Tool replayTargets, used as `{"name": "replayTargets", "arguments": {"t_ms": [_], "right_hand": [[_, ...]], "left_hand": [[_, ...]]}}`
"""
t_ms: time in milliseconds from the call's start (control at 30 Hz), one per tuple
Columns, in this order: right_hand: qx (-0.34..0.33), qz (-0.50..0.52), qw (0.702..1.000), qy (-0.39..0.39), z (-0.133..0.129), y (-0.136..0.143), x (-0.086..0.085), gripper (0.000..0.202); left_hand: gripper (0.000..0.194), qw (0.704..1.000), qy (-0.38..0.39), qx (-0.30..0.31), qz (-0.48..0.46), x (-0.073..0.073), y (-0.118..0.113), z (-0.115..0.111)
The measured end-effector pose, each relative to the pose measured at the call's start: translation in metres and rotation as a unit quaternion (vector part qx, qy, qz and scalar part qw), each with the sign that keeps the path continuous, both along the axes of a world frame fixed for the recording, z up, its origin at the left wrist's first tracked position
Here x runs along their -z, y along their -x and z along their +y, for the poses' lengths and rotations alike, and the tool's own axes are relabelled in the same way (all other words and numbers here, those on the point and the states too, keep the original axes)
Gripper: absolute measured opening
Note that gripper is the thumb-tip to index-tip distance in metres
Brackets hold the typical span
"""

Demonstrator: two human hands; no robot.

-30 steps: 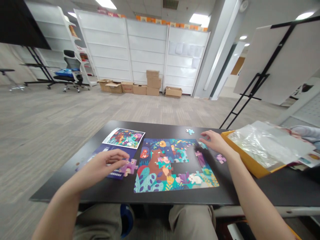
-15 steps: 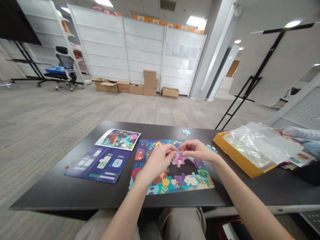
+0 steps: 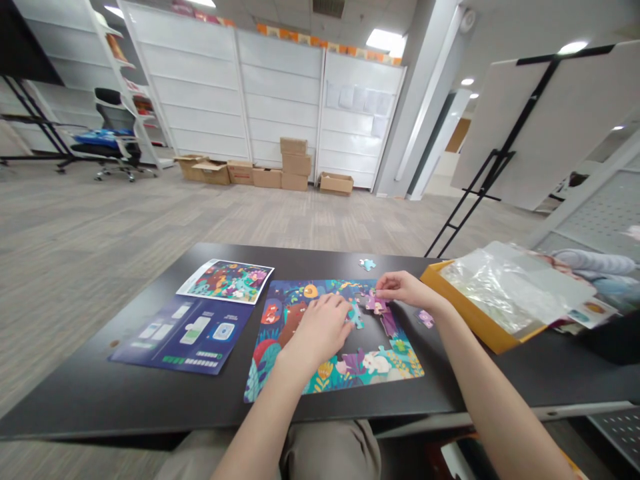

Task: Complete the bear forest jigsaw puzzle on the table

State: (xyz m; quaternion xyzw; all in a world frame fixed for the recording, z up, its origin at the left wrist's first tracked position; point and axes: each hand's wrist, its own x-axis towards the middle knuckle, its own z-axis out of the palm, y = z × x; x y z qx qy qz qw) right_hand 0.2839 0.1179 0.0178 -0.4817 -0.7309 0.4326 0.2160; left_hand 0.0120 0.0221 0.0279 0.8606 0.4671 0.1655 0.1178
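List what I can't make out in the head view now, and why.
All in the head view:
Part of the puzzle beneath the left hand: hidden by that hand.
Print on the blue sheet: too small to read.
What lies under the clear plastic in the yellow box: obscured by glare.
Dark screen: cut off by the left edge.

Bright, even indoor light | ceiling panel (image 3: 383, 39) blown out | glare on plastic wrap (image 3: 493, 291) | edges stretched
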Motion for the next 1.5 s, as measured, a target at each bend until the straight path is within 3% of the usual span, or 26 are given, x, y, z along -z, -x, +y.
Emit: {"name": "replayTargets", "arguments": {"t_ms": [300,667,967,1500], "right_hand": [[0.023,-0.048,0.997,-0.061,0.002,0.018,0.014,0.038],[0.049,-0.183,0.967,-0.172,-0.002,0.025,0.013,0.027],[-0.067,-0.168,0.961,-0.209,-0.011,0.030,0.003,0.034],[-0.068,-0.206,0.948,-0.234,-0.011,0.031,0.008,0.029]], "left_hand": [[0.024,0.997,0.014,0.016,0.070,0.005,0.001,-0.005],[0.029,0.998,0.015,0.022,0.060,0.004,0.005,-0.009],[0.033,0.998,0.005,0.025,0.059,0.007,0.007,-0.012],[0.031,0.998,0.020,0.018,0.061,0.002,0.005,-0.013]]}}
